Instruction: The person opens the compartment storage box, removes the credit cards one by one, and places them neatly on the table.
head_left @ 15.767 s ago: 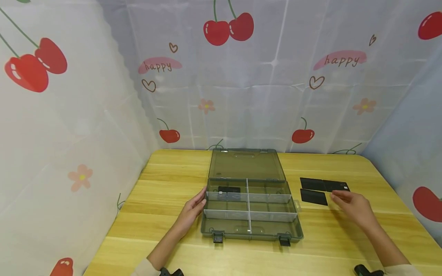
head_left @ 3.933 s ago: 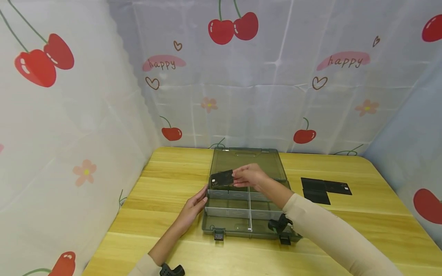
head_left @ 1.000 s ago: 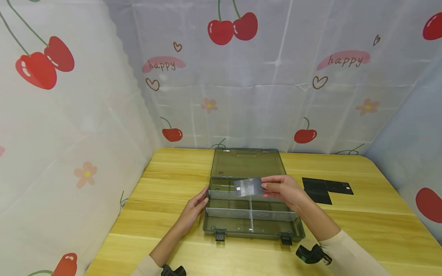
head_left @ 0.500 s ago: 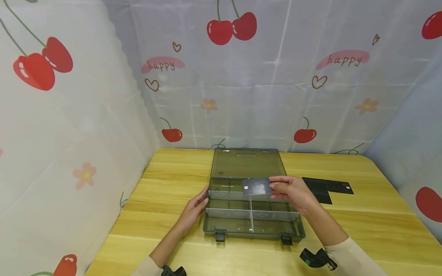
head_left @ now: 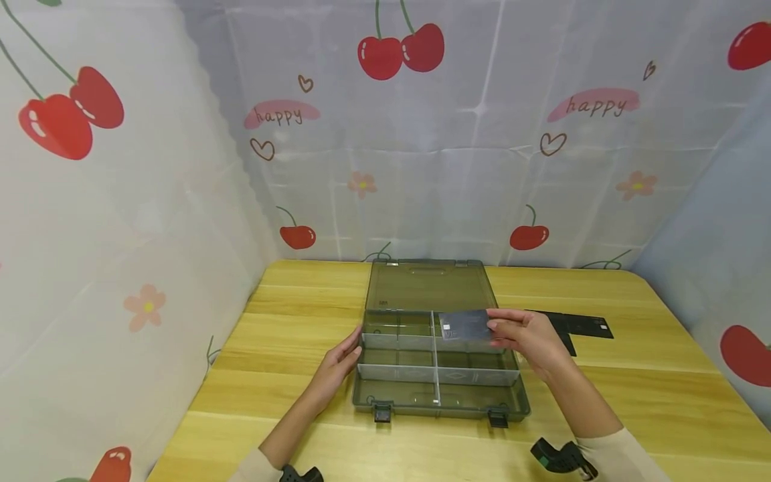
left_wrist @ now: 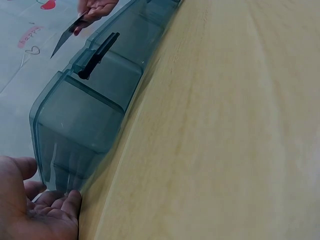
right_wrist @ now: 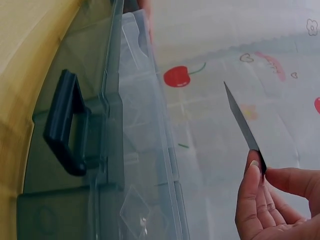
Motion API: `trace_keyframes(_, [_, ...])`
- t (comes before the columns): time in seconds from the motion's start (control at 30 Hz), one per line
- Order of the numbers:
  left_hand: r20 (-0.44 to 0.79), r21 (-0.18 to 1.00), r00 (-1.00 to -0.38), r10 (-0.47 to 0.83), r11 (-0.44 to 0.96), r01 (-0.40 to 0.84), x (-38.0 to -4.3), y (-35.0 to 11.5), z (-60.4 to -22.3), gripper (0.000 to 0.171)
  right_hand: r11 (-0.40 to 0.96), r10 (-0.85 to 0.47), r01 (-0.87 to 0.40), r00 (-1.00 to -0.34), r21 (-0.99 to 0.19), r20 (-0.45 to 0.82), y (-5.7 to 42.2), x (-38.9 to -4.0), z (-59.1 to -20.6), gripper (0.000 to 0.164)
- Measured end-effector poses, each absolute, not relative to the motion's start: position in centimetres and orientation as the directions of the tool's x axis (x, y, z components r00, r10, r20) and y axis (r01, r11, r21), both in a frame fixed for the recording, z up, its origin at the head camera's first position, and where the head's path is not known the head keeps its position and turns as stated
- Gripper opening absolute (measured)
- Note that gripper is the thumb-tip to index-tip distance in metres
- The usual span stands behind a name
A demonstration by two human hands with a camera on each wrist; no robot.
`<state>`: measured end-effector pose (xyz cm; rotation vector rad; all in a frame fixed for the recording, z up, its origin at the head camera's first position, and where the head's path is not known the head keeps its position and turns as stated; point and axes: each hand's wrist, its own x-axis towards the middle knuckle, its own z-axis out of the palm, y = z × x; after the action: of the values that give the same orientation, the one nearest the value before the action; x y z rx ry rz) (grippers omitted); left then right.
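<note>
My right hand (head_left: 530, 338) pinches a dark card (head_left: 465, 325) marked "VIP" between thumb and fingers. In the head view the card is above the back right compartment of a smoky see-through divided box (head_left: 446, 410); the right wrist view shows it nearly edge-on, clear of the box. My left hand (head_left: 334, 368) rests its fingers against the box's left wall, seen close up at the box's end in the left wrist view. Several dark cards lie to the right of the box, including a card with a small white square (head_left: 587, 326); my right hand partly covers the others.
The box's lid (head_left: 430, 288) lies folded back behind it. Frosted dividers (head_left: 478, 376) split the inside into several compartments. Two dark latches (head_left: 382, 412) hang at the front. A cherry-print curtain (head_left: 421, 154) stands behind the wooden table (head_left: 301, 294).
At first a card lay in the back left compartment; later my right hand held one there. Since then the held card has moved right across the box. My left hand has stayed put.
</note>
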<state>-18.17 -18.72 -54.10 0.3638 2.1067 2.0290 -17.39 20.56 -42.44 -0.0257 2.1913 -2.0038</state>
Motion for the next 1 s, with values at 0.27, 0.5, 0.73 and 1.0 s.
trace_keyframes(0.27, [0.029,0.999,-0.953,0.301,0.026,0.038,-18.2,-18.7,-54.2,0.056,0.041,-0.078,0.088,-0.993,-0.995,-0.091,22.1,-17.4,-42.6,0.053])
trace_keyframes(0.5, [0.033,0.999,-0.955,0.293,0.029,0.043,-18.1,-18.8,-54.4,0.056,0.020,-0.043,0.095,-0.995,-0.995,-0.095,23.2,-17.6,-42.9,0.052])
trace_keyframes(0.73, [0.032,0.999,-0.954,0.299,0.028,0.043,-18.1,-18.7,-54.3,0.057,-0.037,-0.007,0.095,-0.995,-0.995,-0.095,24.5,-17.7,-43.2,0.045])
trace_keyframes(1.0, [0.033,0.999,-0.952,0.305,0.023,0.042,-18.2,-18.6,-54.2,0.055,-0.135,0.037,0.067,-0.997,-0.989,-0.073,26.2,-17.6,-43.6,0.024])
